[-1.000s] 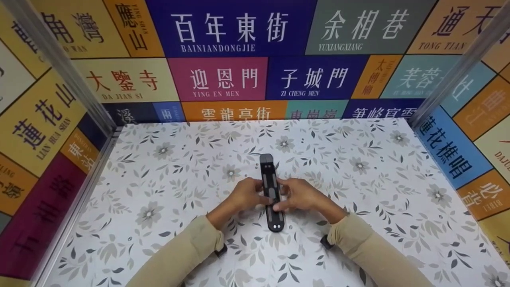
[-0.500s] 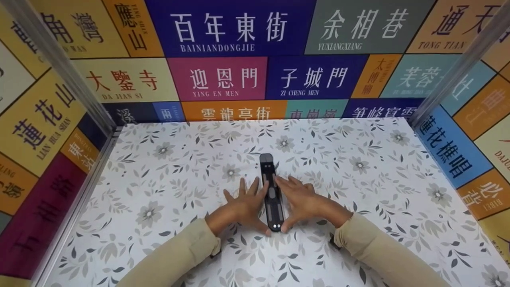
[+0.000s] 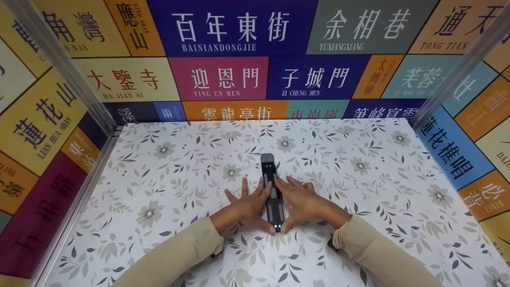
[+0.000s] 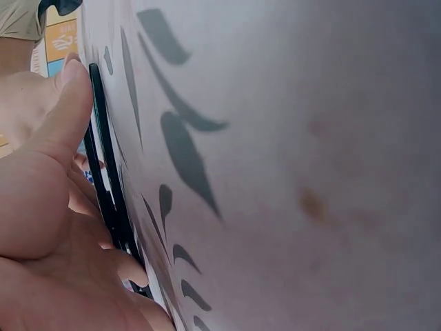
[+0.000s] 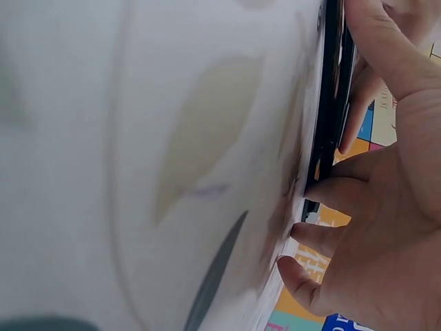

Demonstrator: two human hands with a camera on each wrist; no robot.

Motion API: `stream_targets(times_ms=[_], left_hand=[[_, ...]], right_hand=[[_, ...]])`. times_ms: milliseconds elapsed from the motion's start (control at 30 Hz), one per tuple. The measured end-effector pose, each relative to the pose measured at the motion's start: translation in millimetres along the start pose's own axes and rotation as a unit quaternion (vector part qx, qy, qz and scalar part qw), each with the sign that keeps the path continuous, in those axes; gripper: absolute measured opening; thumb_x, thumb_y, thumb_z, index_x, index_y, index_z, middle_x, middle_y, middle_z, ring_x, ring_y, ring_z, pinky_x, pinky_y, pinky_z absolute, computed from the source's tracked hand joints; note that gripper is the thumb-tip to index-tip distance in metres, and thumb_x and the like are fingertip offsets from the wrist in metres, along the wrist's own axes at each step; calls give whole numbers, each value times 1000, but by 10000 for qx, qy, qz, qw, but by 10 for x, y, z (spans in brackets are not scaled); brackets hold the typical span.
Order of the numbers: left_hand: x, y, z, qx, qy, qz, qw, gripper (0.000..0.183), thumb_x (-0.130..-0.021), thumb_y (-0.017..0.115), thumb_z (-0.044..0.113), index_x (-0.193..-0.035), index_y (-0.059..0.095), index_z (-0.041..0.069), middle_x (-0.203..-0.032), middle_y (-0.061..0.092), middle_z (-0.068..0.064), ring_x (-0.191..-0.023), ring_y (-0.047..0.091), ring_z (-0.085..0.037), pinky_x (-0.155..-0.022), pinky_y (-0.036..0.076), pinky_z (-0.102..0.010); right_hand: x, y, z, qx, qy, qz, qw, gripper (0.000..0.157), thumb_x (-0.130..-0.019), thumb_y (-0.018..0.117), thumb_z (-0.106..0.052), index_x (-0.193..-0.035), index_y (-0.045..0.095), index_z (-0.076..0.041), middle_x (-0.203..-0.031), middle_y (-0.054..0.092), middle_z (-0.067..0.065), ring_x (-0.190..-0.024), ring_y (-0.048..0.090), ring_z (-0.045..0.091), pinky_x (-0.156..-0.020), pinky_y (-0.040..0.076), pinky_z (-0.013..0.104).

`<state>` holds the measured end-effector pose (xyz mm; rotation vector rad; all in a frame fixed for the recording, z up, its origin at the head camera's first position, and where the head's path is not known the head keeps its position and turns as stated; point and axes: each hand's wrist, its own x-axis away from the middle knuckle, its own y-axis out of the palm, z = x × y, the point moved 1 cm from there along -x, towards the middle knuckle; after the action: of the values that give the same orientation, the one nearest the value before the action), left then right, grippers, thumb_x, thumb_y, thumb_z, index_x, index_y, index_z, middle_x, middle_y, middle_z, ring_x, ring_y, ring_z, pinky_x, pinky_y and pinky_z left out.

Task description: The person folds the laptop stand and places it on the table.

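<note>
A long black folded bar with grey pads, seemingly a laptop stand (image 3: 275,207), lies flat on the table, its grey end pointing away from me. My left hand (image 3: 248,208) rests along its left side, fingers spread, the index finger against the upper part and the thumb by the near end. On the other side, my right hand (image 3: 306,204) touches it with straight fingers and has its thumb at the same near end. Two thin layered bars of the stand (image 4: 109,152) show edge-on in the left wrist view. In the right wrist view, fingertips touch the stand (image 5: 327,117) and the tabletop.
A white tabletop (image 3: 179,167) with grey flowers and leaves lies under everything. Colourful panels (image 3: 223,77) with large characters wall in the back and both sides. Metal posts (image 3: 75,75) stand at the back corners.
One second ago both hands held the stand's middle with bent fingers. They have since opened out along its sides, thumbs moving to the near end. The stand has hardly moved.
</note>
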<state>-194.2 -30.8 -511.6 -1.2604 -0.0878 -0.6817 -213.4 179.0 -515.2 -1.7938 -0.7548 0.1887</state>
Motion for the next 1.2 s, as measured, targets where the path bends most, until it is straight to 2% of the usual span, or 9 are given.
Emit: stream_targets(times_ms=[233, 333, 633, 967, 1100, 1200], left_hand=[[-110, -58, 41, 95, 126, -48, 9999, 139, -66, 81, 74, -164, -7, 31, -172, -11, -2, -152, -20, -49, -101, -8, -91], [-148, -58, 60, 100, 127, -110, 9998, 138, -66, 80, 75, -163, -8, 33, -172, -13, 0, -152, -21, -48, -100, -9, -91], [-240, -36, 93, 395, 132, 26, 9991, 139, -65, 84, 68, -164, -7, 32, -172, -12, -2, -151, -23, -50, -99, -13, -90], [-292, -46, 89, 457, 186, 50, 9988, 140, -64, 85, 67, -164, -7, 31, -172, -14, -2, -150, -24, -51, -98, -15, -90], [-309, -61, 72, 384, 147, 72, 9991, 140, -63, 84, 70, -164, -6, 33, -172, -11, -1, -151, -21, -50, -100, -11, -91], [-310, -83, 37, 491, 194, 89, 9986, 142, -61, 86, 69, -164, -4, 33, -173, -9, 0, -152, -20, -50, -100, -11, -90]], right_hand=[[32, -32, 76, -311, 382, 5, 9988, 154, -47, 90, -72, -165, 8, -15, -171, 19, 6, -159, 8, 34, -120, 11, 66], [29, -36, 95, -392, 422, -14, 9983, 155, -47, 92, -69, -165, 8, -15, -170, 23, 7, -159, 9, 35, -119, 11, 67], [-17, -103, 146, -396, 278, -203, 9986, 153, -50, 94, -61, -165, 7, -11, -171, 15, 11, -158, 7, 39, -113, 14, 76], [-39, -122, 187, -554, 444, -284, 9971, 153, -51, 96, -58, -165, 3, -16, -172, 10, 9, -159, 4, 34, -113, 2, 82], [-52, -142, 221, -534, 328, -284, 9976, 150, -53, 94, -61, -165, 5, -17, -172, 10, 7, -160, 5, 33, -113, 4, 82], [-51, -193, 279, -711, 166, -228, 9971, 143, -58, 93, -60, -166, 8, -20, -171, 16, 9, -159, 9, 35, -114, 5, 81]])
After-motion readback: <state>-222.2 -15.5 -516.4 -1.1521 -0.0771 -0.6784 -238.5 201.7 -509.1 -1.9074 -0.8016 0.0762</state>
